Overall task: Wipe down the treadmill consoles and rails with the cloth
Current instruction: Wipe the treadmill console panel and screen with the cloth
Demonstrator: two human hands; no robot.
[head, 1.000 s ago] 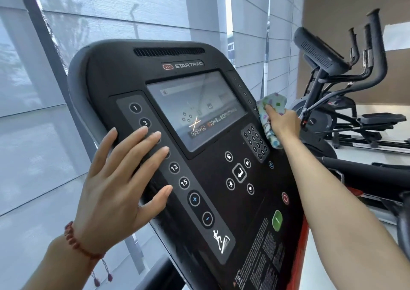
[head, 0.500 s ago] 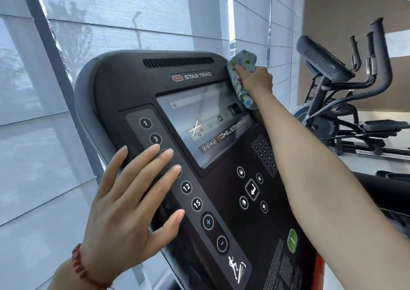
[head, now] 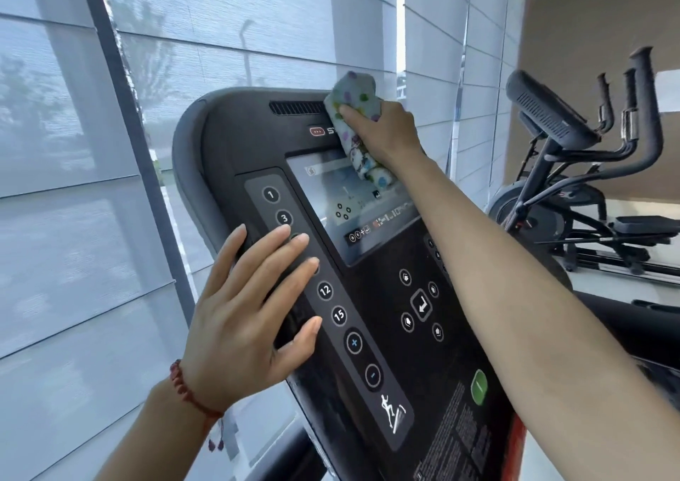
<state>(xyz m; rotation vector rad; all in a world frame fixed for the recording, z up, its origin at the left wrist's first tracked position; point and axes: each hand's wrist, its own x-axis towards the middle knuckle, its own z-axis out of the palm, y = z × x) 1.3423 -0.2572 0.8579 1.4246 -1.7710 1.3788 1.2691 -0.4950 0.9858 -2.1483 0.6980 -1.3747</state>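
Note:
A black treadmill console (head: 235,142) with a touchscreen (head: 342,204) and numbered buttons fills the middle of the view. My right hand (head: 386,131) grips a pale cloth (head: 355,96) with coloured dots and presses it against the console's top edge, above the screen. The cloth hangs down over the screen's upper right corner. My left hand (head: 243,318) lies flat with fingers spread on the console's left button strip, covering some of the number keys. A red bead bracelet sits on that wrist.
An elliptical trainer (head: 574,171) with upright black handles stands to the right, close behind my right arm. Windows with grey roller blinds (head: 92,186) run behind the console. A black rail (head: 294,455) shows below the console at the bottom.
My right hand has carried the cloth from the console's right edge up to its top right corner, then left along the top edge. My left hand has stayed flat on the button strip.

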